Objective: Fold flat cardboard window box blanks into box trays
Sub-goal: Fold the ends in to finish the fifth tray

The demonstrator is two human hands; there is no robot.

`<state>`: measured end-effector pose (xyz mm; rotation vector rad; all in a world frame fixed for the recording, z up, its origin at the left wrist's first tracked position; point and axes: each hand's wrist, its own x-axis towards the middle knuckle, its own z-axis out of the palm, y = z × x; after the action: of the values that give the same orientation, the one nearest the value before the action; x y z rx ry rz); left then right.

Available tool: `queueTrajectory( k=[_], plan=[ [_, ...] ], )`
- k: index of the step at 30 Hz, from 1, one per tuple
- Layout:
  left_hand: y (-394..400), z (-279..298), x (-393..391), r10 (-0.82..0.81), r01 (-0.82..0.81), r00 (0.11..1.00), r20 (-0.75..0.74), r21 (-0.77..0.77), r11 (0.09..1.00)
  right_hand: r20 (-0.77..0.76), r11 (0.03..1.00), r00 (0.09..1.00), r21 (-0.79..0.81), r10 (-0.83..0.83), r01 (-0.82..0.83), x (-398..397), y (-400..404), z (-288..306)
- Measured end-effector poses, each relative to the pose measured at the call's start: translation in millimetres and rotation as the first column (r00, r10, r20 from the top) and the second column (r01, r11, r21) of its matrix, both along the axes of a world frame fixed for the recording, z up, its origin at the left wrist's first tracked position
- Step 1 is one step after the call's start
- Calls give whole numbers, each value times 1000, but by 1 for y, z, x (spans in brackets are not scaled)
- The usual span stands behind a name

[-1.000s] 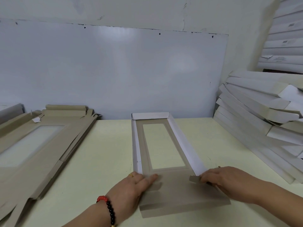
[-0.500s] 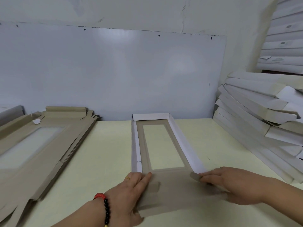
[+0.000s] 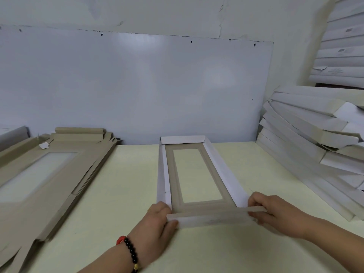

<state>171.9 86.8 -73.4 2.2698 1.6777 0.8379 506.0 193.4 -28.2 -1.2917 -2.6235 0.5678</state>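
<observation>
Both left hand (image 3: 155, 225) and right hand (image 3: 275, 211) grip the box's near flap (image 3: 212, 218); labels illegible.

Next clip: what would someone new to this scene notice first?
Centre stage, a half-folded window box tray lies on the pale table, with the left hand and right hand each gripping an end of its near flap, which is raised. A stack of flat brown blanks lies at left, and finished trays pile up at right.
</observation>
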Motion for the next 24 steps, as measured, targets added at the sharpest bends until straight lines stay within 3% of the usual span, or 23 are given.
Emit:
queueTrajectory(
  k=[5,8,11,15,21,24],
  plan=[
    [-3,4,5,126,-121,966,227,-38,992,-214,982,963,-127,-164,139,-2,1,-13],
    [-2,2,10,122,-120,977,178,-22,993,-252,972,945,-160,-208,171,-5,3,-20],
    [-2,-1,14,104,-104,986,128,-7,995,-261,975,941,-96,-217,198,-10,6,-22],
    [-1,-2,17,37,-54,990,134,128,990,-212,964,941,-40,-264,262,-19,9,-26],
    [5,-1,17,190,-206,975,111,159,966,-131,939,932,27,-337,343,-30,4,-29],
    [9,-5,12,161,-166,986,42,157,974,-112,930,931,86,-347,357,-31,1,-30]
  ],
)
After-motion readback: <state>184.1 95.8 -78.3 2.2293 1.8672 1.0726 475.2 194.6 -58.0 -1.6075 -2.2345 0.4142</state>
